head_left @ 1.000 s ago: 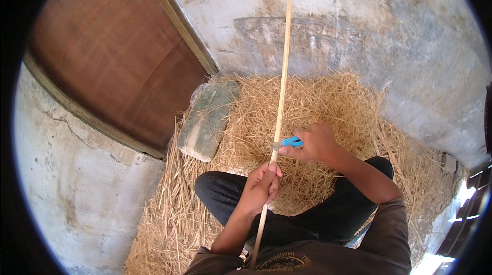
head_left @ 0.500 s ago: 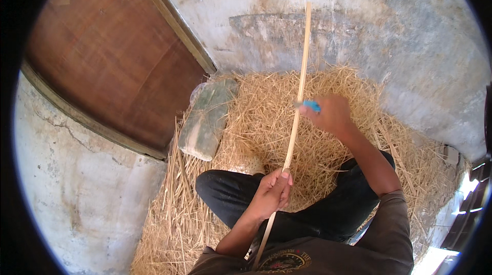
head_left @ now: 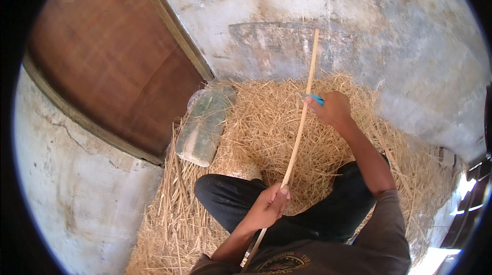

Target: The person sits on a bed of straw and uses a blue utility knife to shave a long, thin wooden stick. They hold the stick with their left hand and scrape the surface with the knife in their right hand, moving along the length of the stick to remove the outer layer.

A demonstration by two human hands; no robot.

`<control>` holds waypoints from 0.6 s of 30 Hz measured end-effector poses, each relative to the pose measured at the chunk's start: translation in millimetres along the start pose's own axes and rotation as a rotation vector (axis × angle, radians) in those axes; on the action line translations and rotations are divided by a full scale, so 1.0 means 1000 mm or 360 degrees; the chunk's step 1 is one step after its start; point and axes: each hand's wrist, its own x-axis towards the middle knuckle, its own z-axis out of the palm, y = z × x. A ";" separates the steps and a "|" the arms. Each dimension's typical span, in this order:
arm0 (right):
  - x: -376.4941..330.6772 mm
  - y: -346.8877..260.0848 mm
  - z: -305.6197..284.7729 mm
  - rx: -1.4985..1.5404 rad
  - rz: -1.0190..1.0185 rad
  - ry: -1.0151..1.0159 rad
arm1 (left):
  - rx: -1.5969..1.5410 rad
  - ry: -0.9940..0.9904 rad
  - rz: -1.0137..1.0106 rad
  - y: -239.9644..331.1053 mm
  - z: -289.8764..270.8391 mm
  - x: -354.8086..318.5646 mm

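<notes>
One long, narrow, pale wood-like strip extending from dark brown shirt out above golden dry straw. Left hand gripping strip's lower part, fingers wrapped round, thumb on top. Right hand closing firmly round blue-handled knife, blade lying across strip nearer far end. Grey-green oblong block resting on straw, left side.

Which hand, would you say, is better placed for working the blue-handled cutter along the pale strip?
Probably the right hand: it holds the blue-handled cutter at the pale strip's upper part, while the left hand grips it lower down.
</notes>
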 end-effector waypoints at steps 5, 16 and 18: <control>-0.047 -0.037 0.024 -0.0131 -0.0657 0.0081 | 0.0464 0.0382 0.0244 -0.005 -0.019 -0.003; -0.080 -0.058 0.026 -0.0091 -0.0846 -0.0018 | 0.1633 0.0844 0.0561 0.014 -0.012 -0.017; -0.051 -0.044 0.027 -0.0037 -0.0524 -0.0039 | 0.1647 0.0856 0.0535 0.011 -0.011 -0.027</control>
